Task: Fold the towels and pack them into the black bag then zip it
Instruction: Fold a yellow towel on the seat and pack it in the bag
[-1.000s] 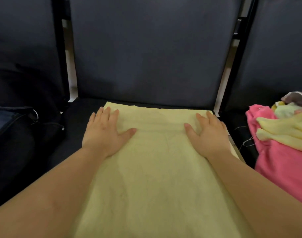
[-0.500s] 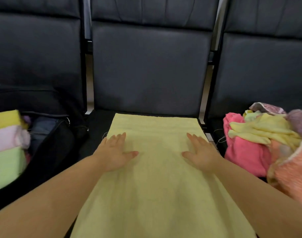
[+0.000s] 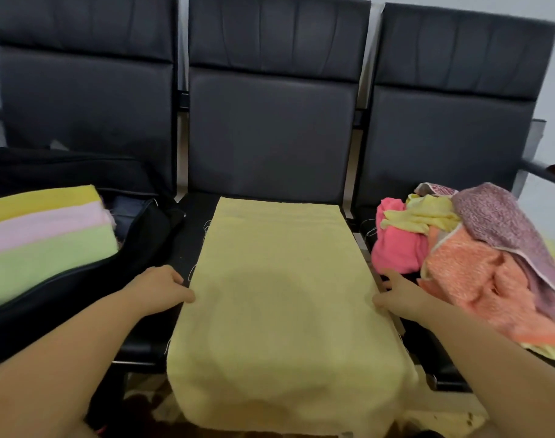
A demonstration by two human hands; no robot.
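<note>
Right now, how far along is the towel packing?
Done: three folded towels sit in the open black bag. In hand: left hand and right hand at the side edges of the yellow towel. Left: the unfolded pile, then zipping.

bag (image 3: 80, 298) left, towel (image 3: 279, 295) centre, pile (image 3: 478, 248) right

Matt yellow cloth towel (image 3: 279, 298)

Left hand (image 3: 157, 289), right hand (image 3: 396, 295): arms outstretched, fingers apparently curled, pinching.
</note>
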